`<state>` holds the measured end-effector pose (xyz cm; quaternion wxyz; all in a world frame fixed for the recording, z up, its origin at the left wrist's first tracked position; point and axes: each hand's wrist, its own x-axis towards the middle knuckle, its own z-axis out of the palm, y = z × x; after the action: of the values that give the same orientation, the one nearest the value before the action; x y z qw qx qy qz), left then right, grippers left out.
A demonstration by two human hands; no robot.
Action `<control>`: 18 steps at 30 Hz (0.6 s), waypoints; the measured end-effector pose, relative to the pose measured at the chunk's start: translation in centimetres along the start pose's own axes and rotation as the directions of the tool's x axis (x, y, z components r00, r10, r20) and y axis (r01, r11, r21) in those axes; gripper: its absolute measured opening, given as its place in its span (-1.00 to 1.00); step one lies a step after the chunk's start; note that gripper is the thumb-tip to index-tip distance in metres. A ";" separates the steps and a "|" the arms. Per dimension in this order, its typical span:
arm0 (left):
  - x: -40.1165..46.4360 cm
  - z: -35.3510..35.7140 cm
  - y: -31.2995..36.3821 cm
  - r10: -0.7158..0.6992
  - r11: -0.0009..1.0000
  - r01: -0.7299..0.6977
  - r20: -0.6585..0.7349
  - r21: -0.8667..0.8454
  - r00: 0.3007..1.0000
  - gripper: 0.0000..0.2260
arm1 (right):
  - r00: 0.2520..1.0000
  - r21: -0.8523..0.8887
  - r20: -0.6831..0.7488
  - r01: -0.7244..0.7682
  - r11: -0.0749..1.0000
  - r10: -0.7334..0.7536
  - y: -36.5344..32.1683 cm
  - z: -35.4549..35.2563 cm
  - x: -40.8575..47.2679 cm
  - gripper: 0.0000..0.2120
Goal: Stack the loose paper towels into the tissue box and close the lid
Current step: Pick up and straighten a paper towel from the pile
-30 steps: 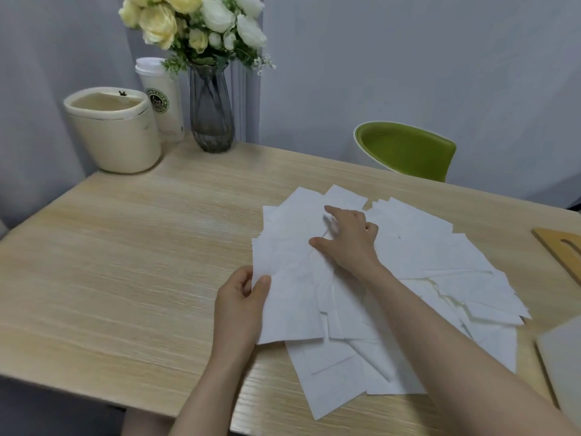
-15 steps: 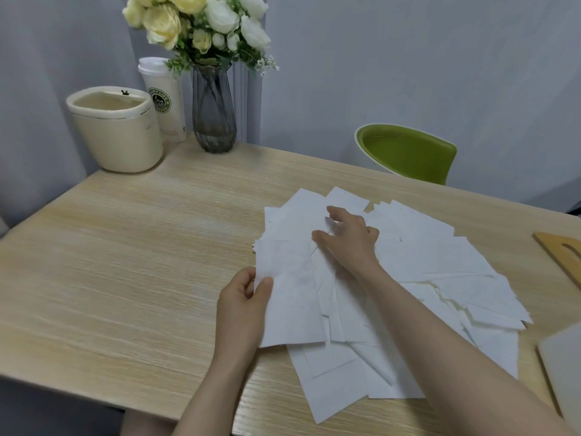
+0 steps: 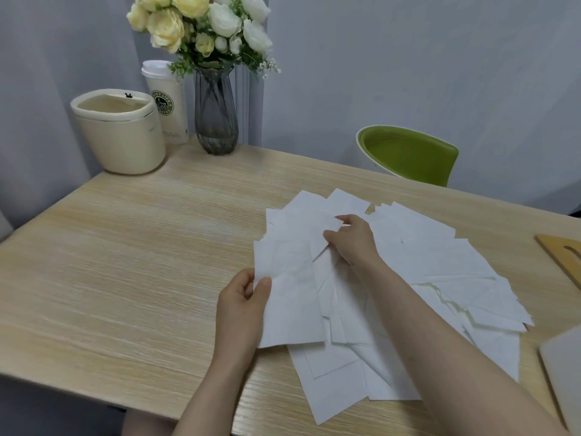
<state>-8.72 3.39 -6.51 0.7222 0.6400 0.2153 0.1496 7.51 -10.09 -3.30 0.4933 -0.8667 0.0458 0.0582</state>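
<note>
1. The left hand [image 3: 243, 305] pinches the left edge of a paper towel [image 3: 290, 297] between thumb and curled fingers, lifting that edge slightly off the table [image 3: 125, 262].
2. The loose paper towels [image 3: 424, 262] lie scattered and overlapping on the table's right half, under both forearms.
3. The right hand [image 3: 353, 240] rests on the pile's middle, fingers curled, pinching a fold of towel.
4. A tan board [image 3: 562, 259] and a grey flat thing [image 3: 566, 372] sit at the right edge.
5. At the far left corner stand a cream bin [image 3: 122, 133], a paper cup [image 3: 166, 102] and a vase of flowers [image 3: 215, 111]; a green chair [image 3: 408, 155] stands behind the table.
</note>
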 end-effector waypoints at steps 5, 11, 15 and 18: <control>0.2 -0.1 0.0 -0.046 0.997 0.045 -0.016 -0.058 0.999 -0.84 | 0.996 -0.115 -0.023 0.079 0.990 -0.083 1.8 -4.9 -0.7 -0.88; -0.9 1.3 0.2 -0.165 0.974 0.171 0.052 -0.147 0.985 -0.85 | 0.991 -0.084 0.108 0.086 0.993 -0.077 3.3 -10.5 -2.8 -0.78; -1.5 2.4 0.5 -0.217 0.964 0.232 0.126 -0.126 0.968 -0.86 | 0.986 -0.086 0.157 0.067 0.994 -0.053 4.5 -11.6 -4.3 -0.72; -1.6 3.1 0.6 -0.225 0.967 0.242 0.168 -0.083 0.960 -0.86 | 0.993 0.011 0.114 0.041 0.999 -0.042 5.5 -11.4 -5.5 -0.87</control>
<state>-8.50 0.06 -5.46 0.7816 0.5818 0.2238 0.0231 1.99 -22.58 -1.41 0.5002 -0.8604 -0.0004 0.0974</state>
